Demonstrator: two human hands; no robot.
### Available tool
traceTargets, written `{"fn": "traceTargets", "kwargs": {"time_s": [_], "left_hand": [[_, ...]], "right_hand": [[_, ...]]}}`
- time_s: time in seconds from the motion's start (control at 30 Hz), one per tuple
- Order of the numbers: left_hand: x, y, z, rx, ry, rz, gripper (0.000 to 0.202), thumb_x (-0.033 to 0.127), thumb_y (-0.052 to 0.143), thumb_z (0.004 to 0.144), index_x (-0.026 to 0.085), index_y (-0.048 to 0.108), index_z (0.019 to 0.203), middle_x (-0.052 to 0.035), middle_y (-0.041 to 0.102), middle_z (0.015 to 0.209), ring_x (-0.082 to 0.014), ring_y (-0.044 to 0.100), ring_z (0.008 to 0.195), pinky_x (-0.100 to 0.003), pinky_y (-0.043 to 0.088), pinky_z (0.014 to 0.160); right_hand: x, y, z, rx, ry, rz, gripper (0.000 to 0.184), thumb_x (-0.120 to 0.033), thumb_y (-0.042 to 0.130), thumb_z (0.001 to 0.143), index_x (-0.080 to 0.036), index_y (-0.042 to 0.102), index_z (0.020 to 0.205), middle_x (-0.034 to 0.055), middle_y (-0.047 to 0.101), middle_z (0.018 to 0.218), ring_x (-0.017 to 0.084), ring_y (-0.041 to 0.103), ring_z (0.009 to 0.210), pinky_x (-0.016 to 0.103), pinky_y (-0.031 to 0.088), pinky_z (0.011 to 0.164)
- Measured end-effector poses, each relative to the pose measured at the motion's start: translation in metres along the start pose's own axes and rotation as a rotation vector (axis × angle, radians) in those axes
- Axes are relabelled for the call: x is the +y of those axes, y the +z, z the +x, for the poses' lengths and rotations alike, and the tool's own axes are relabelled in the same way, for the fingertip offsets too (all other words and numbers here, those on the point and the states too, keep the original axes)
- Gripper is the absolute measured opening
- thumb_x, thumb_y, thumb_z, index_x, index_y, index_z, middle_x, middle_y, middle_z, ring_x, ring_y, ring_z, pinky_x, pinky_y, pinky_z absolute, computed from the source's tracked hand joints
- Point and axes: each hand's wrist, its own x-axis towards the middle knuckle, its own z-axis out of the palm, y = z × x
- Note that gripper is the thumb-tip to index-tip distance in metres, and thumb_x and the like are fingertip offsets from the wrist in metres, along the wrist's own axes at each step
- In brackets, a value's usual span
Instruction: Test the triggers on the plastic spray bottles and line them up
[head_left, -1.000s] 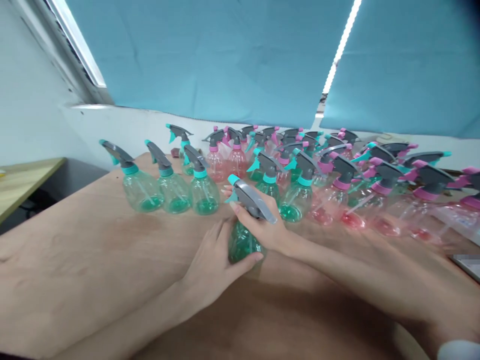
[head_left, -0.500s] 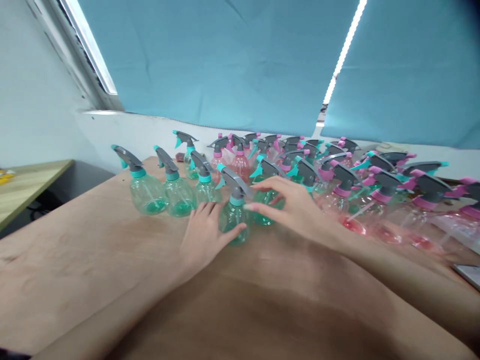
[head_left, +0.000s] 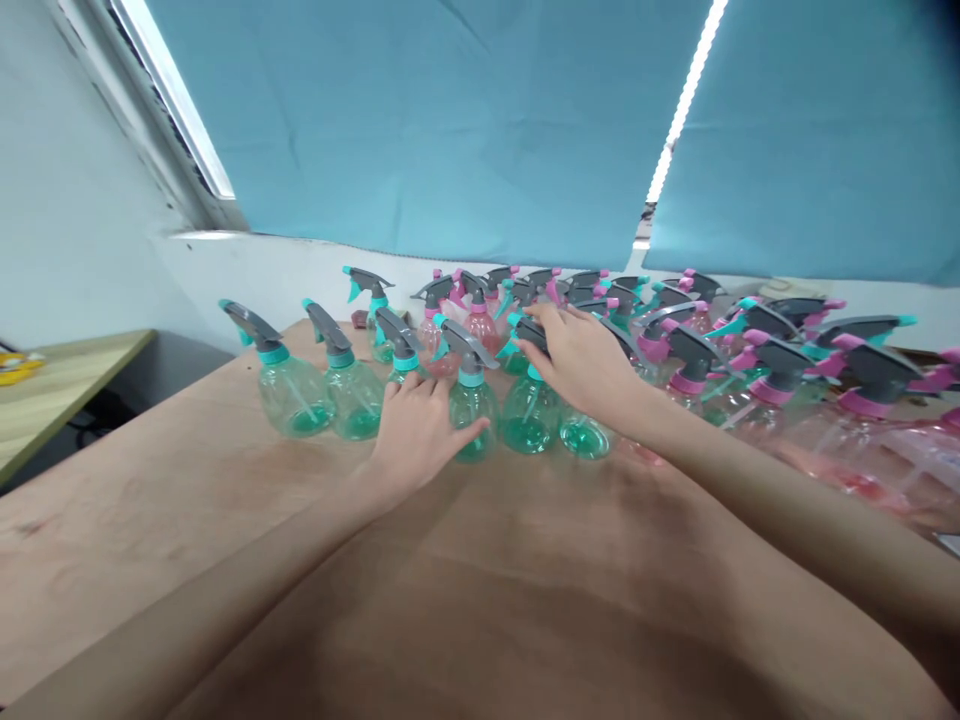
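Teal-collared spray bottles with grey trigger heads stand in a front row, a little green liquid in each. My left hand (head_left: 418, 425) rests low against the row, thumb spread across the front of one green spray bottle (head_left: 472, 405). Its fingers stretch forward over the lower part of the neighbouring bottle (head_left: 405, 350), and their tips are partly hidden. Thumb and index finger of my right hand (head_left: 581, 362) close around the grey head of the bottle to the right (head_left: 529, 415). Behind that wrist stands another green bottle (head_left: 585, 438), its upper part mostly covered.
Two more green bottles (head_left: 296, 395) stand at the row's left end. Pink-collared spray bottles (head_left: 772, 370) crowd the right side, with mixed pink and teal ones behind. The wooden table (head_left: 465, 580) meets a white wall and blue curtain (head_left: 450, 130). A lower table (head_left: 67, 385) is at left.
My right hand has moved from beside the bottle at my left hand up and right to the adjacent bottle's head. My left hand stays by the same bottle, which sits slightly farther back.
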Motion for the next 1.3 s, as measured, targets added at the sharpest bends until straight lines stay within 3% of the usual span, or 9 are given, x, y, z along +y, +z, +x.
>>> {"fn": "traceTargets", "kwargs": {"time_s": [0.17,0.4,0.6,0.8,0.93,1.07,1.2,1.3], "left_hand": [[-0.001,0.0,0.01,0.001,0.012,0.061,0.063,0.055,0.064,0.084,0.009,0.056,0.126,-0.0201,0.063,0.118,-0.0406,0.052,0.109,-0.05,0.037,0.089],[-0.002,0.002,0.018,-0.001,0.017,0.123,0.059,0.056,0.063,0.085,0.013,0.057,0.125,-0.0176,0.066,0.105,-0.0408,0.054,0.107,-0.049,0.038,0.087],[-0.002,0.007,0.017,0.015,0.027,0.099,0.061,0.054,0.061,0.087,0.01,0.053,0.129,-0.0196,0.063,0.11,-0.0425,0.05,0.111,-0.051,0.038,0.089],[0.006,-0.01,0.0,0.038,0.004,0.085,0.057,0.053,0.049,0.094,0.011,0.049,0.133,-0.0168,0.06,0.109,-0.0399,0.05,0.108,-0.05,0.04,0.087],[0.022,-0.021,-0.02,0.018,0.063,0.001,0.049,0.048,0.045,0.097,0.01,0.054,0.127,-0.0147,0.06,0.101,-0.0349,0.054,0.102,-0.046,0.043,0.085],[0.047,-0.017,-0.039,-0.062,0.132,-0.235,0.052,0.056,0.045,0.095,0.012,0.055,0.123,-0.012,0.061,0.107,-0.0312,0.057,0.103,-0.044,0.044,0.091],[0.076,-0.009,-0.049,-0.175,0.09,-0.456,0.073,0.06,0.056,0.088,0.017,0.033,0.143,-0.0122,0.059,0.119,-0.0336,0.055,0.113,-0.046,0.046,0.091],[0.096,-0.007,-0.053,-0.199,0.094,-0.618,0.077,0.055,0.065,0.083,0.021,0.03,0.143,-0.0128,0.053,0.133,-0.0348,0.051,0.12,-0.048,0.045,0.093]], "right_hand": [[0.007,0.005,0.005,-0.027,0.024,0.03,0.029,-0.019,0.043,0.094,-0.009,0.057,0.117,0.0167,0.07,0.104,0.031,0.067,0.09,0.04,0.049,0.073],[0.009,0.008,0.005,-0.046,0.039,0.083,0.03,-0.019,0.045,0.094,-0.008,0.056,0.12,0.0179,0.069,0.109,0.031,0.065,0.096,0.04,0.048,0.078],[0.005,0.002,0.002,-0.058,0.056,0.116,0.031,-0.016,0.049,0.093,-0.004,0.057,0.12,0.0203,0.066,0.115,0.034,0.064,0.103,0.043,0.049,0.083],[-0.001,-0.01,-0.008,-0.077,0.063,0.155,0.032,-0.016,0.049,0.093,-0.005,0.057,0.122,0.0202,0.067,0.114,0.032,0.065,0.102,0.043,0.051,0.082],[-0.004,-0.018,-0.022,-0.069,0.053,0.177,0.029,-0.017,0.05,0.093,-0.006,0.058,0.119,0.0187,0.066,0.116,0.031,0.064,0.104,0.042,0.052,0.084],[-0.006,-0.029,-0.041,-0.037,0.001,0.218,0.029,-0.019,0.048,0.095,-0.006,0.058,0.119,0.0165,0.067,0.115,0.029,0.065,0.102,0.043,0.052,0.085],[-0.006,-0.046,-0.064,-0.039,-0.01,0.239,0.03,-0.021,0.051,0.095,-0.007,0.058,0.12,0.0139,0.068,0.11,0.027,0.067,0.089,0.041,0.054,0.075],[-0.004,-0.06,-0.083,-0.035,-0.007,0.282,0.03,-0.019,0.051,0.094,-0.005,0.058,0.12,0.0142,0.069,0.109,0.026,0.068,0.09,0.04,0.054,0.074]]}}
